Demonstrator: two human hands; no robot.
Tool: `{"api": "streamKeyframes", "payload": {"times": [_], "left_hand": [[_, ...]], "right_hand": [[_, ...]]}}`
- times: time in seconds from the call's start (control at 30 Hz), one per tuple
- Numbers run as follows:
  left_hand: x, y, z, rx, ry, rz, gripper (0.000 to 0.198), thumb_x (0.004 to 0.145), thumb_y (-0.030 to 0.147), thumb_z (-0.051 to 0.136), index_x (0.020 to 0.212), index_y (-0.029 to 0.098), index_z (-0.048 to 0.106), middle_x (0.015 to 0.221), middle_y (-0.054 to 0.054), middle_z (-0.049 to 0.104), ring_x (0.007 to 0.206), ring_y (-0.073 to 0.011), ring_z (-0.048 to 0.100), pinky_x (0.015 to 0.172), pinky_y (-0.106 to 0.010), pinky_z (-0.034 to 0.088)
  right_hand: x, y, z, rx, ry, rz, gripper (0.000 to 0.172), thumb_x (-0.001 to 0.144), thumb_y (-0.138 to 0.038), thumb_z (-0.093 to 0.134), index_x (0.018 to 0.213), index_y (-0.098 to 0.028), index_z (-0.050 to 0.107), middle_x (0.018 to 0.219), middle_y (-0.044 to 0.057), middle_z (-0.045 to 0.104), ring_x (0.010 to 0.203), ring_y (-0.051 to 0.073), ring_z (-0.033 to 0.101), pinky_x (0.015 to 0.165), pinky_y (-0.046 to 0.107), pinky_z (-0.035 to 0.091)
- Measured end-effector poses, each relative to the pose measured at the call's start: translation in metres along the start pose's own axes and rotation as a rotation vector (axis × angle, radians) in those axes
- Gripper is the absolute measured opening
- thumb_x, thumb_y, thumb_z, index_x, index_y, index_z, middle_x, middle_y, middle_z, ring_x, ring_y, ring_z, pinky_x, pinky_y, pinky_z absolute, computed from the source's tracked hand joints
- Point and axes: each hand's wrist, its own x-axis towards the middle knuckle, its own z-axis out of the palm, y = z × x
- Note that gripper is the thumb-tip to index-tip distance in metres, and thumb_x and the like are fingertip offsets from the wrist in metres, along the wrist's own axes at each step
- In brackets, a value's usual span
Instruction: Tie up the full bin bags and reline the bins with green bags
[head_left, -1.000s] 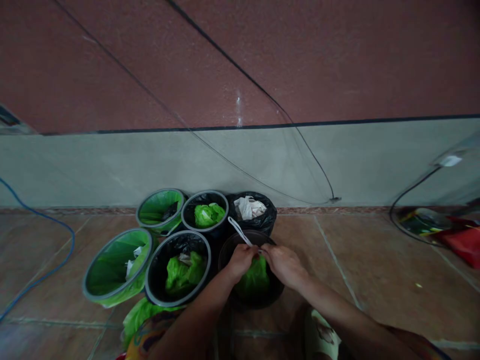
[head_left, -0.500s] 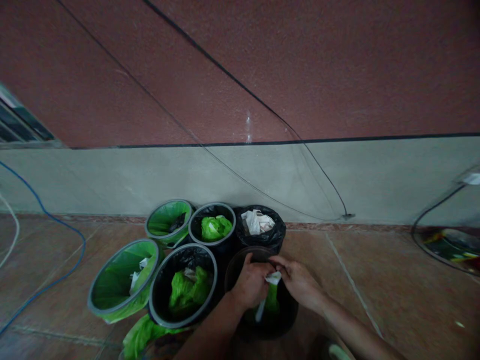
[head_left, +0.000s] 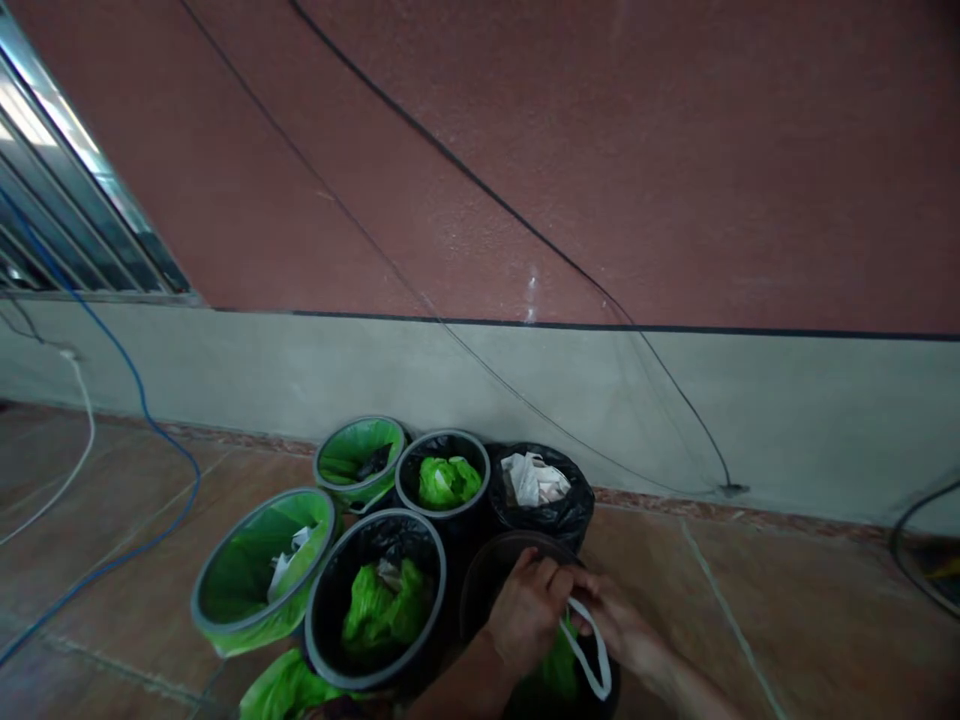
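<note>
A: White strip (head_left: 583, 652), hanging as a loop over the dark bin (head_left: 501, 545) at the near right of the cluster. We log its long axis as steep. Both upper ends are at the hands, and the bend is lowest and swung to the right.
B: Grip?
A: Left hand (head_left: 529, 615) fisted tight on one upper end, knuckles up. Right hand (head_left: 621, 628) meets it, fingertips pinched on the other end. We see the hands touching above the bin's mouth.
B: Around it?
A: Green bag (head_left: 551, 680) inside that bin. Just left, a black-lined bin (head_left: 310, 625) with crumpled green plastic. Behind, a black sack (head_left: 559, 515) holding white paper (head_left: 531, 480). We note a green-lined bin (head_left: 240, 585) farther left, and the wall (head_left: 480, 390) beyond.
</note>
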Motion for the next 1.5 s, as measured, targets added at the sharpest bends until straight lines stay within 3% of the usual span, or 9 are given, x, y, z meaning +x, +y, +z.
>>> {"api": "streamKeyframes", "payload": {"times": [0.33,0.47,0.57,0.7,0.83,1.07,1.27,1.4,1.5], "left_hand": [[-0.002,0.000,-0.008,-0.013,0.007,-0.093,0.010,0.081,0.013,0.058,0.087,0.020,0.062,0.083,-0.003,0.065,0.081,-0.0200,0.059,0.085,-0.037,0.045],[0.000,0.001,-0.016,-0.065,-0.018,-0.161,0.006,0.082,0.015,0.057,0.081,0.020,0.060,0.082,-0.003,0.065,0.078,-0.0194,0.056,0.075,-0.033,0.042],[-0.001,0.005,-0.020,-0.108,-0.035,-0.185,0.008,0.084,0.016,0.054,0.079,0.020,0.059,0.081,-0.003,0.064,0.077,-0.0185,0.056,0.072,-0.032,0.040],[-0.003,0.003,-0.023,-0.165,-0.040,-0.233,0.012,0.087,0.017,0.051,0.077,0.020,0.058,0.080,-0.003,0.063,0.075,-0.0175,0.055,0.070,-0.030,0.038],[-0.006,-0.003,-0.020,-0.202,-0.018,-0.234,0.015,0.089,0.016,0.047,0.081,0.020,0.059,0.082,-0.003,0.063,0.079,-0.0174,0.056,0.073,-0.030,0.039],[-0.004,0.001,-0.021,-0.231,-0.040,-0.200,0.020,0.091,0.019,0.046,0.078,0.020,0.061,0.079,-0.002,0.063,0.080,-0.0163,0.057,0.074,-0.028,0.039],[-0.002,-0.003,-0.023,-0.254,-0.043,-0.229,0.024,0.093,0.021,0.045,0.075,0.020,0.060,0.077,-0.002,0.063,0.077,-0.0150,0.057,0.072,-0.027,0.039],[-0.004,-0.007,-0.021,-0.265,-0.043,-0.231,0.023,0.093,0.021,0.044,0.077,0.020,0.061,0.078,-0.003,0.063,0.079,-0.0157,0.058,0.072,-0.027,0.040],[-0.004,-0.006,-0.020,-0.234,-0.066,-0.209,0.020,0.090,0.019,0.045,0.077,0.020,0.060,0.080,-0.004,0.063,0.080,-0.0171,0.058,0.072,-0.028,0.039]], "right_hand": [[0.001,0.007,-0.001,-0.203,0.056,0.084,0.018,0.068,-0.036,0.054,0.069,-0.019,0.057,0.056,-0.005,0.041,0.048,0.009,0.036,0.048,0.024,0.031],[-0.013,-0.021,0.002,-0.727,0.185,-0.172,0.017,0.081,-0.026,0.044,0.078,-0.019,0.059,0.081,0.003,0.057,0.072,0.015,0.056,0.069,0.029,0.043],[-0.018,-0.036,0.003,-0.974,0.236,-0.324,0.016,0.081,-0.017,0.041,0.079,-0.021,0.056,0.094,0.005,0.060,0.086,0.018,0.059,0.082,0.032,0.044],[-0.012,-0.032,-0.003,-0.749,0.257,-0.195,0.016,0.081,-0.019,0.041,0.085,-0.020,0.056,0.088,0.004,0.064,0.087,0.019,0.061,0.084,0.033,0.047],[-0.008,-0.025,-0.006,-0.507,0.103,-0.151,0.041,0.080,-0.023,0.048,0.119,-0.018,0.056,0.099,0.006,0.070,0.088,0.019,0.065,0.081,0.032,0.050],[-0.017,-0.047,-0.008,-0.702,0.135,-0.097,0.030,0.076,-0.015,0.049,0.098,-0.018,0.070,0.094,0.005,0.073,0.085,0.018,0.065,0.080,0.031,0.047],[-0.014,-0.054,-0.023,-0.363,0.080,0.025,0.033,0.078,-0.023,0.055,0.108,-0.013,0.066,0.083,0.003,0.070,0.072,0.014,0.061,0.065,0.025,0.046],[-0.016,-0.051,-0.021,-0.618,0.212,-0.060,0.048,0.078,-0.032,0.064,0.123,-0.014,0.059,0.116,0.011,0.067,0.103,0.021,0.062,0.091,0.035,0.047],[-0.020,-0.047,-0.010,-0.940,0.128,-0.181,0.051,0.077,-0.028,0.068,0.126,-0.017,0.059,0.128,0.013,0.062,0.120,0.026,0.054,0.105,0.042,0.038]]}}
